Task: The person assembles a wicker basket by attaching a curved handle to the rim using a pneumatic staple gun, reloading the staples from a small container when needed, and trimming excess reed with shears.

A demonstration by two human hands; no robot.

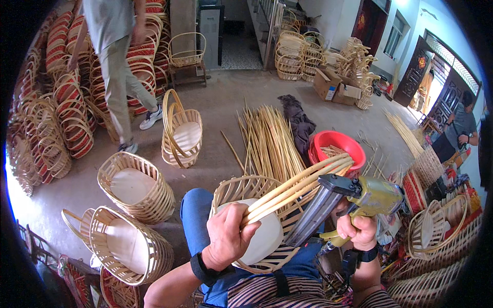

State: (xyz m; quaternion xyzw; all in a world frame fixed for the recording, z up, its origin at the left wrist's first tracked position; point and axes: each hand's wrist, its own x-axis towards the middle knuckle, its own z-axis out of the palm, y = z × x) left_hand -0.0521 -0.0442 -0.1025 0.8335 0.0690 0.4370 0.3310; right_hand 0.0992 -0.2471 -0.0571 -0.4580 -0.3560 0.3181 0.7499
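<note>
My left hand (228,233) is closed round one end of a bundle of several pale cane strips (303,189), which slants up to the right. A woven basket (246,185) with a white oval base rests on my lap beneath them. In my right hand (358,230) is a yellow-green nail gun (379,196), gripped by its handle. Its long dark magazine (314,210) slopes down across the basket's right side. The gun's nose is close to the cane strips; whether they touch I cannot tell.
Stacked baskets (133,244) stand on the floor at left, with a handled basket (184,132) beyond. Loose cane strips (269,138) and a red basin (341,143) lie ahead. A walking person (115,66) is at far left; another person (457,128) is at far right.
</note>
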